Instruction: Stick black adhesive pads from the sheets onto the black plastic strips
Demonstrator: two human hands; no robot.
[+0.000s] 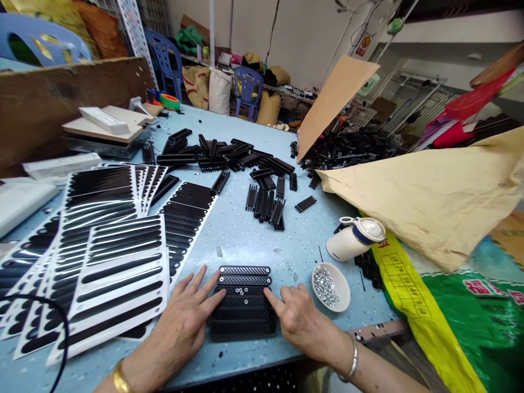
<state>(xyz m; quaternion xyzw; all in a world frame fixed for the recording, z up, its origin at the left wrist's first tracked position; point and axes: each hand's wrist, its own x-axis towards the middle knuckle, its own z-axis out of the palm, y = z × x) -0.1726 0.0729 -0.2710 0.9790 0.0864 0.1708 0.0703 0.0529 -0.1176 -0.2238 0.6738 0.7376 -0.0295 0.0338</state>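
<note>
Several black perforated strips [244, 314] lie side by side near the table's front edge. Small silvery nuts [240, 291] rest loose on the middle strips, and others sit at the ends of the top two. At the strips' left side my left hand [189, 308] has its fingers spread, fingertips at the strip ends. My right hand [295, 316] touches the right end with an extended index finger, its other fingers curled; whether they hold anything is hidden. Right of it stands a white bowl [345, 285] full of small metal nuts.
Sheets of black adhesive strips [123, 273] cover the left of the table [229, 218]. A heap of black plastic parts [216, 155] lies further back. A white cup [346, 243] lies on its side at right, beside brown paper [426, 191] and a yellow-green bag [462, 322].
</note>
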